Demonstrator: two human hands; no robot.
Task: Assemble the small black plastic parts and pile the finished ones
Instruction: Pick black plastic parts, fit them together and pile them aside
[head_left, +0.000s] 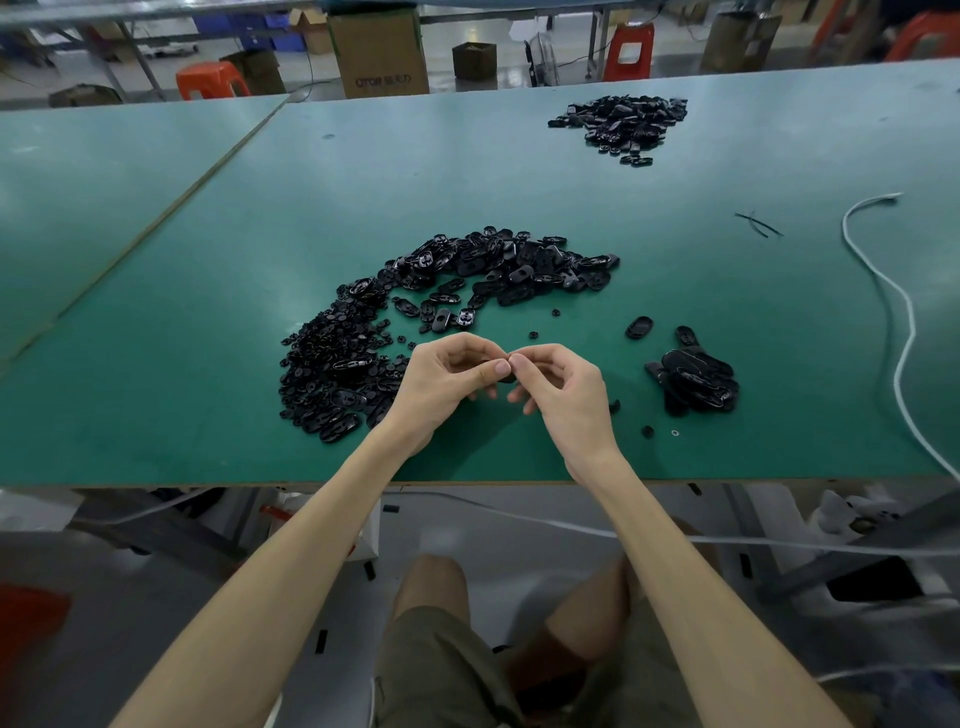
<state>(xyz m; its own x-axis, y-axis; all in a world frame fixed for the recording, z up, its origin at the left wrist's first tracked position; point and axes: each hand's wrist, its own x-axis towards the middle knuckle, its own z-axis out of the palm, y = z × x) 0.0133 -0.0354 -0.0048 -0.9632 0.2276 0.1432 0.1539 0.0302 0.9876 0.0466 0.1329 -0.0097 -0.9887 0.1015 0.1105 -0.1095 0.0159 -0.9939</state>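
One wide-angle camera rides on the person's head, looking forward and down across the green table (675, 312). It sits close above the left hand (441, 387) and right hand (566, 395), with knees (436, 574) at 6 o'clock and floor (514, 83) at 12 o'clock.

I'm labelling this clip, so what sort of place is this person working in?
Probably a factory assembly floor. A green worktable carries heaps of small black plastic parts, cardboard boxes and orange stools stand behind it, and the left hand and right hand pinch one black part.

Cardboard box (379, 52) — dark print, perhaps "QTOR"; the rest unreadable.
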